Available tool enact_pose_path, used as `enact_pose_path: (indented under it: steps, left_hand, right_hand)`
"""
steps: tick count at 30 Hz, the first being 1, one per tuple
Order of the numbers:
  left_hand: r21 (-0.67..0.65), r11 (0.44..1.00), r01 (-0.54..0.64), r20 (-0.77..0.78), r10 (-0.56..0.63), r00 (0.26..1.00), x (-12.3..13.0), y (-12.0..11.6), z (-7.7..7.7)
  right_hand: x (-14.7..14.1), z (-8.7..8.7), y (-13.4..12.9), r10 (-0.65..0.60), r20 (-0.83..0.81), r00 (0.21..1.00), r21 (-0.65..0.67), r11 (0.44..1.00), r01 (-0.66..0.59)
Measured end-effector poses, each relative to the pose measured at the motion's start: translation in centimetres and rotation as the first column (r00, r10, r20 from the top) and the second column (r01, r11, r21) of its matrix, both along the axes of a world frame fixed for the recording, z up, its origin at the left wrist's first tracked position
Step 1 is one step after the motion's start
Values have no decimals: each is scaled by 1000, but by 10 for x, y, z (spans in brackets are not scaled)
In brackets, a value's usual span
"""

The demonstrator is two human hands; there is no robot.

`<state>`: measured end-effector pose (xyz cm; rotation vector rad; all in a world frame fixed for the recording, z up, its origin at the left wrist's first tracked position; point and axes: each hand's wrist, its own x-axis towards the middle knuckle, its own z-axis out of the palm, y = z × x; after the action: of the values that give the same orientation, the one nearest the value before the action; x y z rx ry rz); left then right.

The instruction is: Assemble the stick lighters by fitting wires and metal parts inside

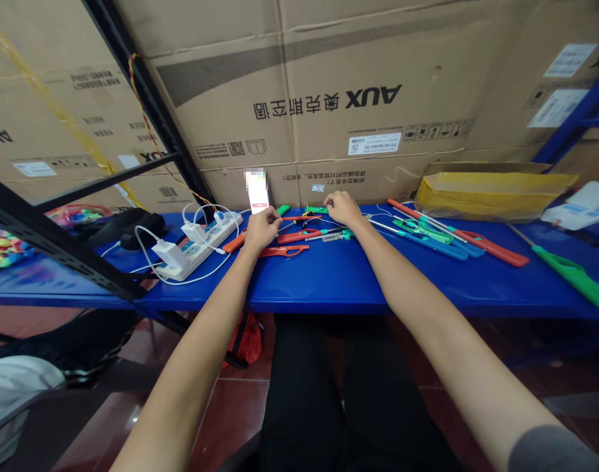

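Several lighter parts [235, 241], blue worktop [319, 282]

Your left hand [262, 228]: near the orange casing [281, 252]; grip bunched, any hold too small to make out. Red lighter [286, 238]: on the worktop, between your hands. Your right hand [344, 208]: beside a green piece [317, 210]; fingers curled, hold likewise unclear. Step, apparently: handling small parts. Next move calls for a fine pinch.

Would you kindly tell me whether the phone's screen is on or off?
On: the phone glows bright white, much brighter than the cardboard box behind it.
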<state>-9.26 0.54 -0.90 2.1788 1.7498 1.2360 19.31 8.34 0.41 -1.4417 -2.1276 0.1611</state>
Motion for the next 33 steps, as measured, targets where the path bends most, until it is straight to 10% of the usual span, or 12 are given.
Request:
enact_pose_path:
  steps: [33]
  left_hand:
    - [-40,999,5,-66,-7,998,3,0,0]
  right_hand:
    - [51,1,21,-130,-130,983,-67,990,122]
